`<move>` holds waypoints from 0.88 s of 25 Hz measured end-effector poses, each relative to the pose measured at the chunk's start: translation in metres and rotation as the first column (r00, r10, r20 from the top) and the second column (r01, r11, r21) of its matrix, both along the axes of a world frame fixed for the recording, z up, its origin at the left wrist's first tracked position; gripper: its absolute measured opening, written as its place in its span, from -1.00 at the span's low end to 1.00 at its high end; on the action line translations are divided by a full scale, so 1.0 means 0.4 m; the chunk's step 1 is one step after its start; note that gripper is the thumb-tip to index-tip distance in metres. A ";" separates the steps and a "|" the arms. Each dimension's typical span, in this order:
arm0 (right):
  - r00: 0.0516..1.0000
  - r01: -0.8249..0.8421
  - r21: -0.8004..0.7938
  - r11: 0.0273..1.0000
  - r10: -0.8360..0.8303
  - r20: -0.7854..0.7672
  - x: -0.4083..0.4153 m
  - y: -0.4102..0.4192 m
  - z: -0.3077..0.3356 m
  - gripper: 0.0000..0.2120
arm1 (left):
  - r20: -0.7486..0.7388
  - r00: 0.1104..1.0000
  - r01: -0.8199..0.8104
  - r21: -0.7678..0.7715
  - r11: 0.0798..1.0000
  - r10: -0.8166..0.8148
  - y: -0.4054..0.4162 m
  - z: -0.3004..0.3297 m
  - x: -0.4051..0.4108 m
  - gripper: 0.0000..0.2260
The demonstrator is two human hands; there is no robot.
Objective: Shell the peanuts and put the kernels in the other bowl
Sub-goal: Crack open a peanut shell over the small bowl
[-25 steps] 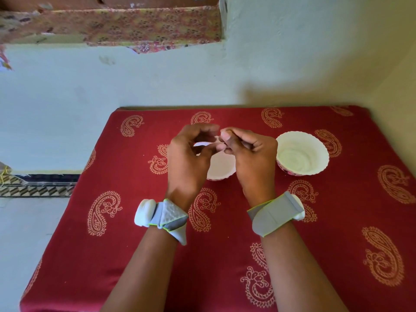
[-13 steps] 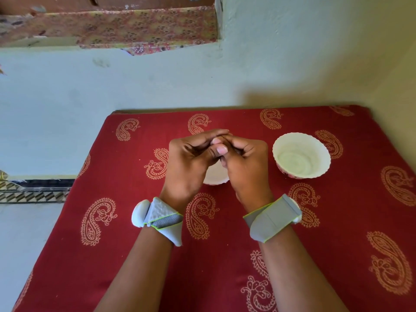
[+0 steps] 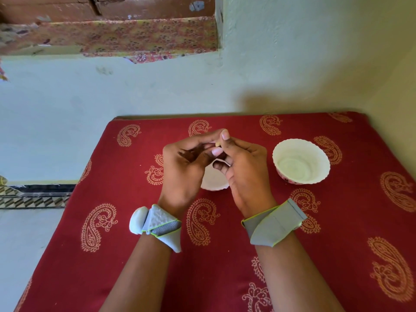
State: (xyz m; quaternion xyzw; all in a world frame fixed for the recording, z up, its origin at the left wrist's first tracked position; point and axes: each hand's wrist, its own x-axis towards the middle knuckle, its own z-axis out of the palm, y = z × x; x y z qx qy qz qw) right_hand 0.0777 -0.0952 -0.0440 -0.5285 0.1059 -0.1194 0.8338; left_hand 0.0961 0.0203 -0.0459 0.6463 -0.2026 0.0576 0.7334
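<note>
Peanut sat pinched between the fingertips of the left hand and right hand above the near bowl, where pressing its seam would probably split it cleanly.

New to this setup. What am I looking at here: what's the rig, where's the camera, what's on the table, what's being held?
No robot: a person works with two bare hands, a grey strap on each wrist. The one camera sits on the person's head, looking forward and down. On the red paisley cloth stand two white bowls: one mostly hidden under the hands, the other to the right, apparently empty. The left hand and right hand meet over the hidden bowl, fingertips pinching a small pale piece, likely a peanut. Shell or kernel, I cannot tell.
</note>
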 end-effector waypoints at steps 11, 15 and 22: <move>0.976 0.161 -0.461 0.873 -0.070 0.209 -0.001 -0.032 -0.020 -0.87 | 0.082 0.968 -0.238 0.020 0.971 0.236 -0.016 0.012 0.022 -0.88; 0.965 0.105 -0.456 0.884 0.021 0.263 0.003 -0.049 -0.022 -0.76 | 0.017 0.986 -0.165 0.017 0.986 0.164 -0.005 0.002 0.015 -0.87; 0.966 0.068 -0.534 0.843 0.079 0.247 -0.004 -0.047 -0.031 -0.63 | 0.014 0.983 -0.184 0.072 0.980 0.184 0.012 -0.005 0.012 -0.79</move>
